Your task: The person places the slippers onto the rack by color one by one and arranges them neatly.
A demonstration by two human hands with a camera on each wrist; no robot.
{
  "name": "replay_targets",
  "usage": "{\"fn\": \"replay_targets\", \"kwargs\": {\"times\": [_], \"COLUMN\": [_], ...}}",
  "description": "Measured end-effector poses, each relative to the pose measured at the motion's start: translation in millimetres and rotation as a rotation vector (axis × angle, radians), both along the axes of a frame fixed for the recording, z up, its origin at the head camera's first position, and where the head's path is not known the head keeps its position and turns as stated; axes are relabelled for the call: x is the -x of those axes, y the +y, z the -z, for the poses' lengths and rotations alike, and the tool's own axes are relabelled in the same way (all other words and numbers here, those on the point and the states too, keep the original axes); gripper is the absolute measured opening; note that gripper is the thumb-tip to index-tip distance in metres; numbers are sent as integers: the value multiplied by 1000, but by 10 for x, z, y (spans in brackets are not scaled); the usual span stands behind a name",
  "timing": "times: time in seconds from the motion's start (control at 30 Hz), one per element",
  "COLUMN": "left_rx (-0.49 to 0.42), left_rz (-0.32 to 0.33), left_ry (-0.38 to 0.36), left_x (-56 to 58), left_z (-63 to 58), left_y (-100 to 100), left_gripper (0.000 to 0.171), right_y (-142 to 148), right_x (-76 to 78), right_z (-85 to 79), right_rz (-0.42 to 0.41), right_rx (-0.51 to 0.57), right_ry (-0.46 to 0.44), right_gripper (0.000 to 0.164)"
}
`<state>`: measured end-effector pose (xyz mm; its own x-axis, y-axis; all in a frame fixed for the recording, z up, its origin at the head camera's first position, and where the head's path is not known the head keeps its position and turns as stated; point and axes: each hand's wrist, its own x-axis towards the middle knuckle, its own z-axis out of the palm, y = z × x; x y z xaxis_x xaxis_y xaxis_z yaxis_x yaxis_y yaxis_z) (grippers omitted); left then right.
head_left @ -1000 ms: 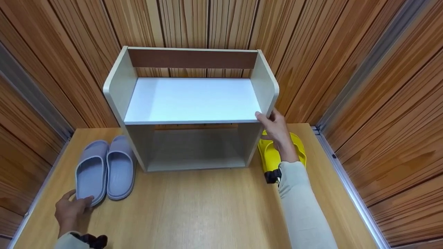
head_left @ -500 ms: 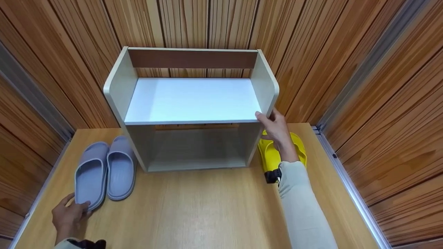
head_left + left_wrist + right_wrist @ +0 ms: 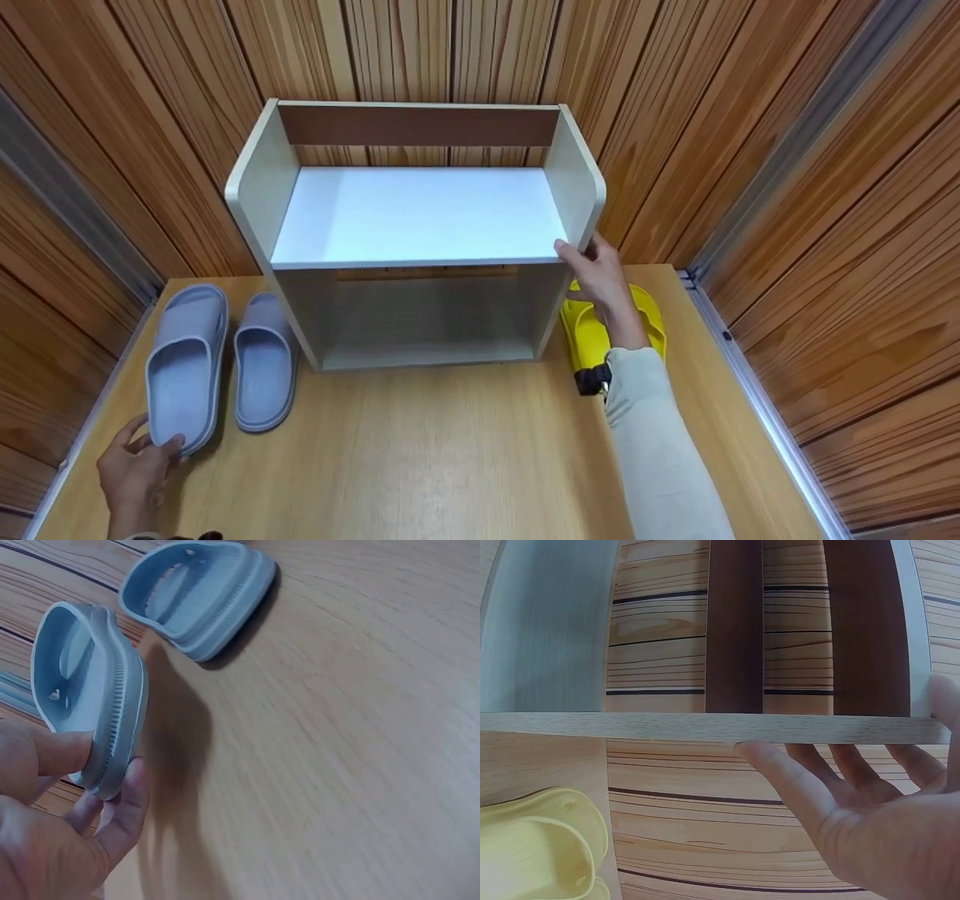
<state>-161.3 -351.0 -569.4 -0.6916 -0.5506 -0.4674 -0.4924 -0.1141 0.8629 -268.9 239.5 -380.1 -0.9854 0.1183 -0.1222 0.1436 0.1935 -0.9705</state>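
My left hand (image 3: 135,469) pinches the heel of a grey slipper (image 3: 180,390), thumb over the rim and fingers underneath. In the left wrist view that slipper (image 3: 124,705) is tipped on a slant, its shadow on the wooden floor beside it. Its mate (image 3: 264,375) lies flat to the right, next to the shelf's left side. My right hand (image 3: 600,281) holds the right side panel of a small two-tier shelf (image 3: 420,217), thumb at the upper board's front corner. From the right wrist, the fingers (image 3: 787,772) lie along the panel's outer face.
Yellow slippers (image 3: 589,337) stand right of the shelf, partly behind my right forearm. Wood-plank walls (image 3: 405,52) enclose the back and both sides. A metal rail (image 3: 765,405) runs along the floor's right edge.
My left hand has carried the grey slipper left and lifted it, widening the gap to its mate. The right hand and shelf have stayed in place.
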Motion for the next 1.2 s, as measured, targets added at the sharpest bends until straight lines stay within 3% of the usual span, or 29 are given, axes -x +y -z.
{"fn": "replay_targets", "kwargs": {"times": [0.13,0.33,0.57,0.67,0.9,1.2], "left_rx": [-15,-67,-150,-138,-76,-157], "left_rz": [-9,-45,-103,-111,-57,-73], "left_ry": [103,159,280,304,365,603], "left_x": [-46,-54,-102,-116,-174,-216], "left_z": [-97,-227,-311,-364,-441,-481], "left_y": [24,71,112,120,124,171], "left_gripper": [85,84,80,79,77,70], "right_y": [0,0,-3,-1,3,-1], "right_x": [-1,3,-6,-7,-11,-23], "right_z": [6,10,40,45,16,-2], "right_rz": [3,5,8,7,0,-9], "right_rx": [-3,-1,9,10,12,11], "right_ry": [13,6,-4,-5,2,8], "right_gripper": [71,72,74,75,74,73]}}
